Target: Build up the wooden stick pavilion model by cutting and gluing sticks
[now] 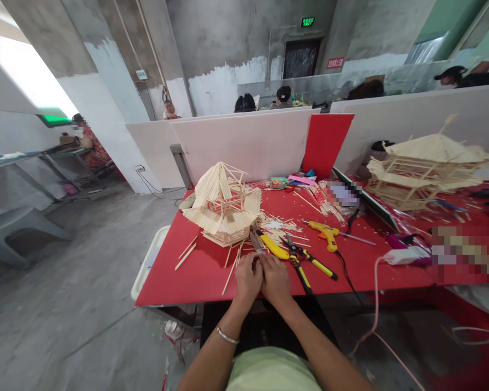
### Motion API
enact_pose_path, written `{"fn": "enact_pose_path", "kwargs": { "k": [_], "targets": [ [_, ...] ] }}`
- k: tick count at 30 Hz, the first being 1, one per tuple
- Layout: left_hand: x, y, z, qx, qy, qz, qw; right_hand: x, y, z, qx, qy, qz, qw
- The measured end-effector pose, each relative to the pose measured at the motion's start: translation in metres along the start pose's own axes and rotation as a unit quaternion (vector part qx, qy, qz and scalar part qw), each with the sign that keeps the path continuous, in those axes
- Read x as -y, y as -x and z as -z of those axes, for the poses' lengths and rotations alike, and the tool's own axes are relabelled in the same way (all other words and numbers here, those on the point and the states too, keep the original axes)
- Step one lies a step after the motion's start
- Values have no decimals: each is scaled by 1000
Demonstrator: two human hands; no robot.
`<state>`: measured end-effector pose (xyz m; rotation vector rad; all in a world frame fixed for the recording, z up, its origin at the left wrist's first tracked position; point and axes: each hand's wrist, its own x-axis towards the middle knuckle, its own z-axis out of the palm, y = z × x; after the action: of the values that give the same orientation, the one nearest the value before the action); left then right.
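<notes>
At the front of the red table (pixel 163 282), my left hand (pixel 248 277) and my right hand (pixel 274 277) meet with fingertips pinched together. What they hold is hidden or too small to name. A grey blade-like piece (pixel 255 240) shows just beyond the fingers; I cannot tell whether they touch it. Past it stands a pavilion model (pixel 224 209) of thin wooden sticks, its pointed roof partly covered. Close to my right hand lie a yellow-handled tool (pixel 274 245) and cutters (pixel 301 266) with black and yellow handles. Loose sticks (pixel 233 271) lie left of my hands.
A yellow glue gun (pixel 325 232) lies to the right with its cord trailing off the front edge. Farther right are a power strip (pixel 407 254) and a second stick model (pixel 427 168). White boards (pixel 244 144) and a red board (pixel 327 142) stand behind. People sit beyond them.
</notes>
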<state>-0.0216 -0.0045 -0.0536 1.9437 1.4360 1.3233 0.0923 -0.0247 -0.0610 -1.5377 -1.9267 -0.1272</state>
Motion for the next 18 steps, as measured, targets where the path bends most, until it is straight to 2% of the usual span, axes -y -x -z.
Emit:
{"fn": "enact_pose_path", "kwargs": {
  "k": [18],
  "targets": [
    [1,1,0,-7,5,-2,1000,1,0,0,-1,2,-2,1000]
  ]
}}
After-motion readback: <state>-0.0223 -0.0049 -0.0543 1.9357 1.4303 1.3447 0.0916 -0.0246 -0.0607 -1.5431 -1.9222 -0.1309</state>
